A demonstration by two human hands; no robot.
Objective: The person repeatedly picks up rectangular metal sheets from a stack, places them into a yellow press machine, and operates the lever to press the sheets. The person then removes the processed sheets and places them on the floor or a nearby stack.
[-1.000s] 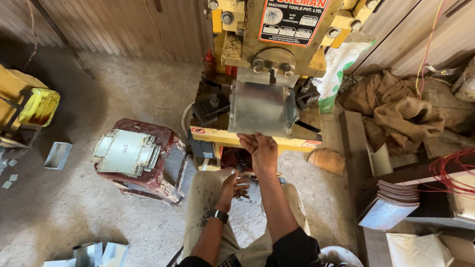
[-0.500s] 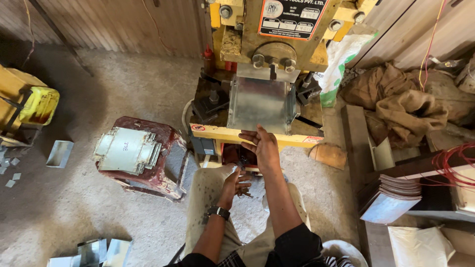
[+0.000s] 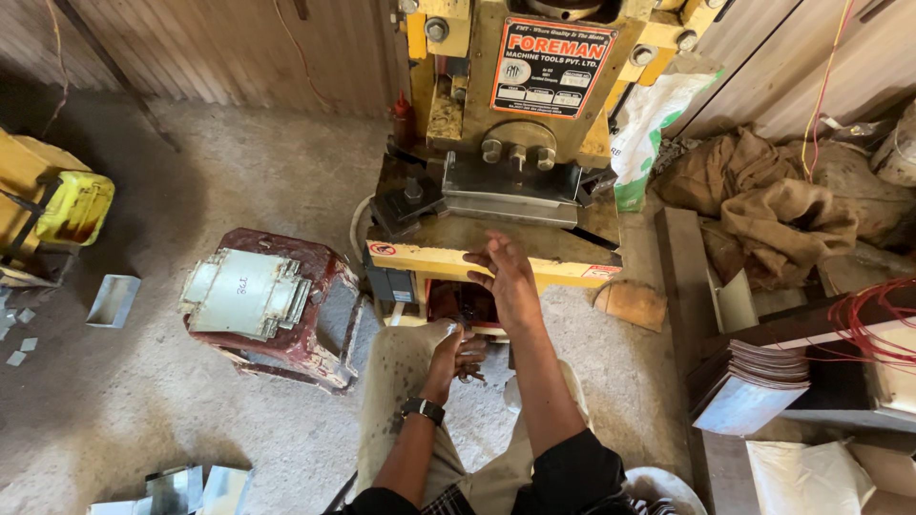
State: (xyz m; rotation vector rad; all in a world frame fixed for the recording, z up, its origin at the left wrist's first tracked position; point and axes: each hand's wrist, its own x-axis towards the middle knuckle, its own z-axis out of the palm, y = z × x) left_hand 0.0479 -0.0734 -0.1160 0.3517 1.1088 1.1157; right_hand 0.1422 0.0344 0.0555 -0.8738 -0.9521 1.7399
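Right hand (image 3: 510, 277): centre frame; fingers spread, palm flat on yellow press (image 3: 496, 257) front ledge
Left hand (image 3: 458, 348): below it; fingers curled, contents indiscernible
Stool (image 3: 320, 286): left; carries metal stack (image 3: 246, 294)

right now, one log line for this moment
left hand: low by lever, grip unclear | right hand: on press edge, open | sheet: in press

The press (image 3: 520, 114) is cut off at the top edge. The left hand (image 3: 458, 351) hides whatever it grips under the press. The metal pieces (image 3: 172, 491) run off the bottom edge.
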